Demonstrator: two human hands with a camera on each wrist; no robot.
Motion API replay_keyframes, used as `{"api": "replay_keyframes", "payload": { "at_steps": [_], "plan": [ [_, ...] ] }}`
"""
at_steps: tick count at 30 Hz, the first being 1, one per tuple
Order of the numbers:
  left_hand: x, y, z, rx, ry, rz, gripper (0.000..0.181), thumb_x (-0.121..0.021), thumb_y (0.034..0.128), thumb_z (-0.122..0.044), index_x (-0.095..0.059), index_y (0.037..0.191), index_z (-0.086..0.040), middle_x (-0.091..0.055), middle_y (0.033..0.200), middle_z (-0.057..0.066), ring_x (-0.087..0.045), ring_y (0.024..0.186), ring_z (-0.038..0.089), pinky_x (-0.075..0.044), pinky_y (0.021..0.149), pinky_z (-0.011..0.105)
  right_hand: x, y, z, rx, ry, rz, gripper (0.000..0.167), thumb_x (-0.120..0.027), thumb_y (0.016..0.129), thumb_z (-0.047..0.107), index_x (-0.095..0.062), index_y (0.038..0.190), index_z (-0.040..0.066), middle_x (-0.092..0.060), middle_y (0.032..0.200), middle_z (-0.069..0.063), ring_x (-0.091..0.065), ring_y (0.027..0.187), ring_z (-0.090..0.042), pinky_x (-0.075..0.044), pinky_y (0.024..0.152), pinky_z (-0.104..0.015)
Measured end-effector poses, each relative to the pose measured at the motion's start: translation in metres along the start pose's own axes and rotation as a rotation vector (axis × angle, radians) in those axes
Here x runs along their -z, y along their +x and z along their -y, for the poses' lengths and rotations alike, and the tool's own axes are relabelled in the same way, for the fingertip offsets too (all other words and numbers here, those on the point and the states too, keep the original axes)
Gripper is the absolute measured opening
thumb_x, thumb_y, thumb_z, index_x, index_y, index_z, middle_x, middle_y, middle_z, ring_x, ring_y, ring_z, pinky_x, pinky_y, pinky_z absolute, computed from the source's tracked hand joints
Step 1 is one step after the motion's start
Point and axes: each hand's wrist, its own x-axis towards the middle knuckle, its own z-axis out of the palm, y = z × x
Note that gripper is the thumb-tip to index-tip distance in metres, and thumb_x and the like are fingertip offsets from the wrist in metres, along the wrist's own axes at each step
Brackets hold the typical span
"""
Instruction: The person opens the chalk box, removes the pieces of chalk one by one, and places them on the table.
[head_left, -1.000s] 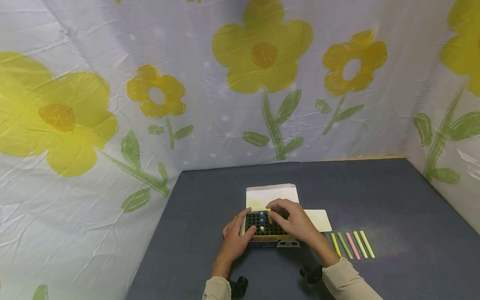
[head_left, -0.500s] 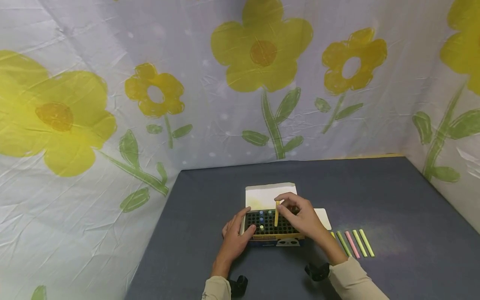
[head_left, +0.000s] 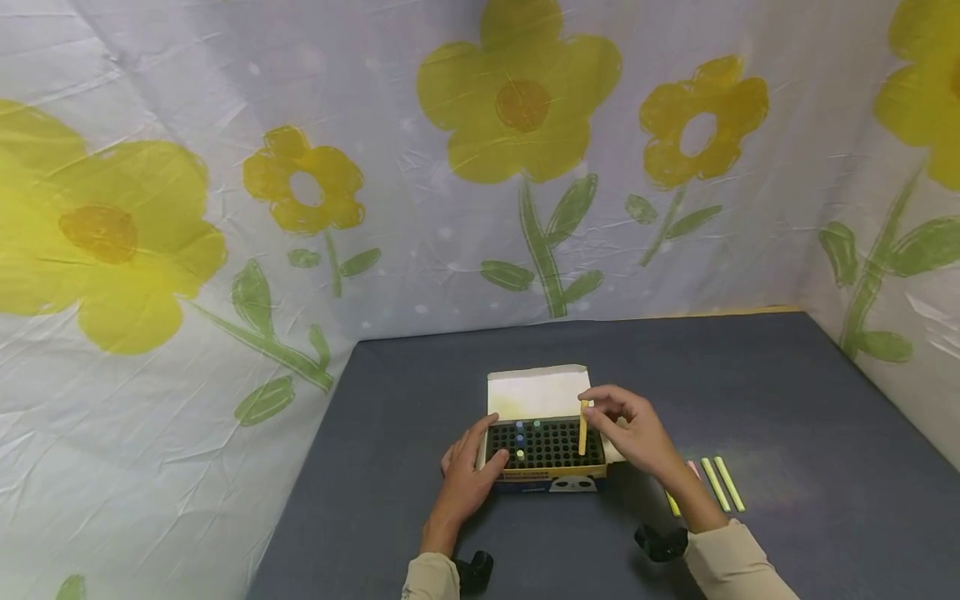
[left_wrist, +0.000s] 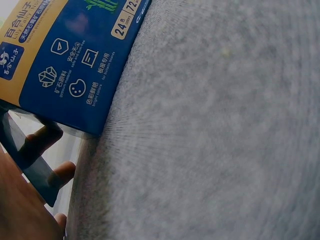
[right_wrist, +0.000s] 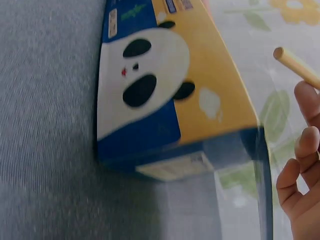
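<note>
A chalk box point(head_left: 525, 475) with a panda on its front stands open on the table, its black holed insert point(head_left: 551, 446) facing up. Several chalk ends, blue point(head_left: 521, 439), pale green and pale yellow, show in the holes on the left. My left hand point(head_left: 465, 483) holds the box's left end, thumb at the front edge; the left wrist view shows its fingers by a side flap point(left_wrist: 30, 160). My right hand point(head_left: 637, 433) pinches an orange-yellow chalk stick point(head_left: 582, 429) near its top, upright over the insert's right part. Its lower end point(right_wrist: 280, 53) is free in the right wrist view.
The white lid point(head_left: 536, 392) lies folded back behind the box. Right of it, loose chalk sticks lie on the dark table point(head_left: 420, 400): yellow point(head_left: 672, 503), pink point(head_left: 693, 469) and two pale yellow-green point(head_left: 716, 485), partly behind my right forearm. A flower-print sheet hangs behind.
My right hand has lifted the orange-yellow chalk and carried it rightward across the insert. A pale green chalk end shows where the hand was. The left hand stays on the box.
</note>
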Motion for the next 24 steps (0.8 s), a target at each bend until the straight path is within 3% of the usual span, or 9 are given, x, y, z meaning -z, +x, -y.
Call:
{"api": "replay_keyframes", "payload": {
  "at_steps": [4, 12, 19, 24],
  "plan": [
    [-0.001, 0.000, 0.001, 0.000, 0.003, -0.002, 0.057, -0.061, 0.0985, -0.043, -0.042, 0.152, -0.043, -0.046, 0.158, 0.000, -0.037, 0.149, 0.036, -0.006, 0.116, 0.066, 0.011, -0.005, 0.000, -0.018, 0.009, -0.018, 0.023, -0.064, 0.098, 0.002, -0.068, 0.120, 0.001, -0.073, 0.082, -0.011, -0.059, 0.066, -0.024, -0.042, 0.059, -0.031],
    [-0.001, -0.001, 0.001, -0.008, -0.008, -0.003, 0.057, -0.062, 0.0982, -0.043, -0.042, 0.152, -0.043, -0.046, 0.158, 0.001, -0.037, 0.148, 0.036, -0.005, 0.116, 0.066, 0.037, -0.018, -0.009, -0.077, -0.059, -0.039, 0.022, -0.063, 0.100, 0.005, -0.069, 0.120, 0.006, -0.073, 0.083, -0.005, -0.063, 0.070, -0.020, -0.042, 0.060, -0.029],
    [0.001, 0.000, 0.003, -0.017, -0.010, 0.001, 0.056, -0.061, 0.0990, -0.044, -0.042, 0.151, -0.045, -0.046, 0.158, 0.001, -0.038, 0.146, 0.037, -0.006, 0.115, 0.066, 0.067, -0.035, -0.017, -0.121, -0.146, -0.047, 0.023, -0.063, 0.100, 0.007, -0.070, 0.122, 0.009, -0.074, 0.084, -0.001, -0.066, 0.079, -0.013, -0.047, 0.072, -0.026],
    [0.001, 0.000, 0.002, -0.031, -0.006, -0.005, 0.056, -0.061, 0.0990, -0.043, -0.042, 0.152, -0.042, -0.047, 0.157, 0.002, -0.039, 0.146, 0.038, -0.007, 0.115, 0.067, 0.084, -0.048, -0.023, -0.178, -0.191, -0.032, 0.024, -0.063, 0.101, 0.011, -0.069, 0.124, 0.007, -0.071, 0.086, 0.000, -0.066, 0.080, -0.013, -0.046, 0.069, -0.026]
  ]
}}
